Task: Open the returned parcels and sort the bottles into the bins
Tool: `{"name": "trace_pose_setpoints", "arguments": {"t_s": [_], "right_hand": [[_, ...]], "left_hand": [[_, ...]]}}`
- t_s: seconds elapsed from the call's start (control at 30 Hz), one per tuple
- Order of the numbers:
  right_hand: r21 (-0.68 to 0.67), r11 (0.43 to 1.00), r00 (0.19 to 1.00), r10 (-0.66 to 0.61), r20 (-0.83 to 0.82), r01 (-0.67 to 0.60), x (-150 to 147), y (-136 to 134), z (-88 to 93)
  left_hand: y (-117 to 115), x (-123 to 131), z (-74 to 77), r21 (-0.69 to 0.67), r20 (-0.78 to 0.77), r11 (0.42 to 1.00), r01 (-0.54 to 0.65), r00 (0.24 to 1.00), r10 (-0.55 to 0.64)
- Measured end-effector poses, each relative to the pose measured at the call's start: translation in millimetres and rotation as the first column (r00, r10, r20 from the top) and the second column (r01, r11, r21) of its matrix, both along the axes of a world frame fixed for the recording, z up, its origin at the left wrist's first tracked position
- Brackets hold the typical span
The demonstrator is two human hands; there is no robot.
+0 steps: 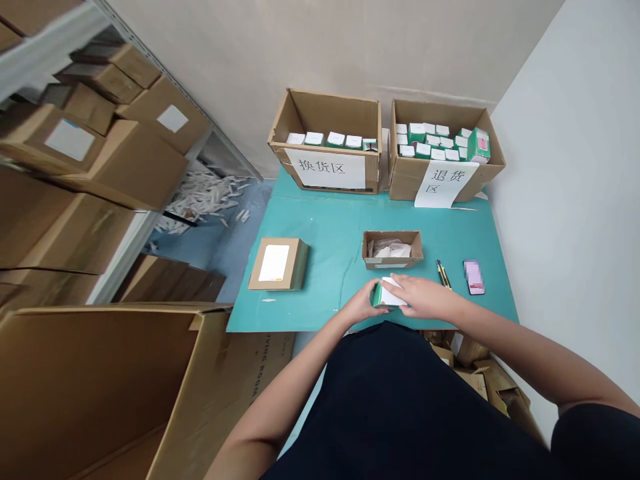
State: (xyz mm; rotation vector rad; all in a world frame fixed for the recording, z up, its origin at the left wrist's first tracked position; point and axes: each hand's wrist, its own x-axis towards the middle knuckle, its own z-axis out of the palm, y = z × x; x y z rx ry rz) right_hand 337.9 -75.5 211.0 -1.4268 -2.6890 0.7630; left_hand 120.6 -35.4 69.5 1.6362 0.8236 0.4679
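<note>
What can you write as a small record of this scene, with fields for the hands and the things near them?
Left hand: holds the end of a green and white box
Right hand: lies on top of the box
Nearest: open carton with white wrapping inside
Also on teal table: cutter, phone, labelled parcel
Back of table: two cartons of boxes, with paper signs

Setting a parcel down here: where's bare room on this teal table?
Bare teal tabletop lies between the labelled cardboard box and the open small carton, below the two large cartons. Crowded around the left hand, right hand, green-and-white box, utility knife and phone.
</note>
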Motion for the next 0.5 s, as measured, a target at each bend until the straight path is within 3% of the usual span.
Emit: {"name": "trace_pose_setpoints", "arguments": {"t_s": [0.5], "right_hand": [[-0.020,1.000,1.000,-0.017,0.008,0.017,-13.2,-2.6,-21.0]], "left_hand": [[-5.4,-13.0,-17.6,-0.005,-0.025,1.000,0.004,1.000,-0.004]]}}
